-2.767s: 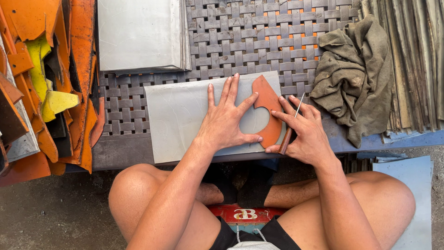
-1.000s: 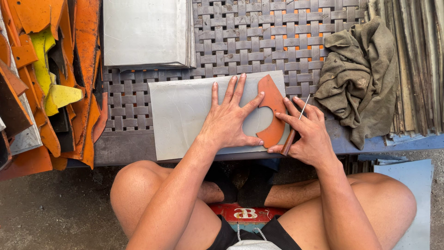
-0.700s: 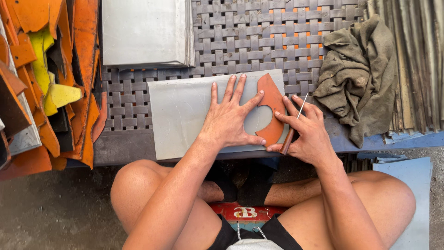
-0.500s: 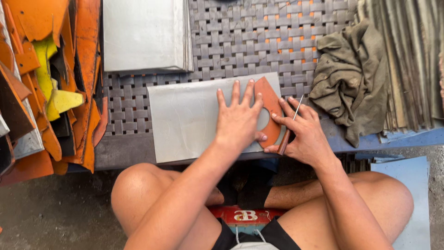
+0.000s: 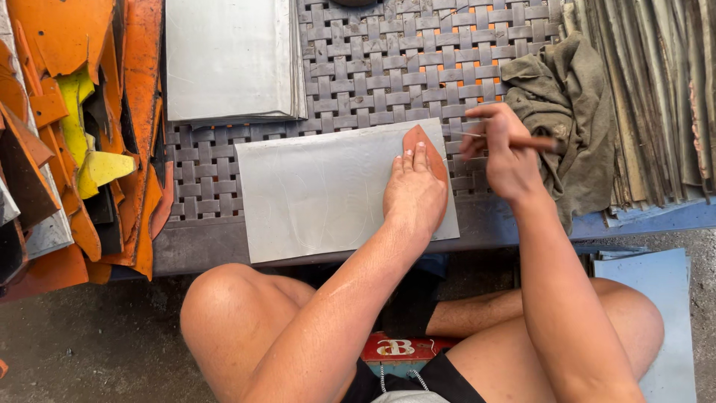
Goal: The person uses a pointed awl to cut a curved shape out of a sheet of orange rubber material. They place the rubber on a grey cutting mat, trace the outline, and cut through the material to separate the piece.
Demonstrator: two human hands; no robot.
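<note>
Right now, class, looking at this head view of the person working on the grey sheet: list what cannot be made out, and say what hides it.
- Orange template: mostly covered by the left hand; its full outline is hidden.
- Scribing tool: its thin tip is too small and blurred, and the right hand covers its middle.
- Stack of grey sheets: cut off by the top edge.
- Orange and yellow offcuts: cut off by the left edge.
</note>
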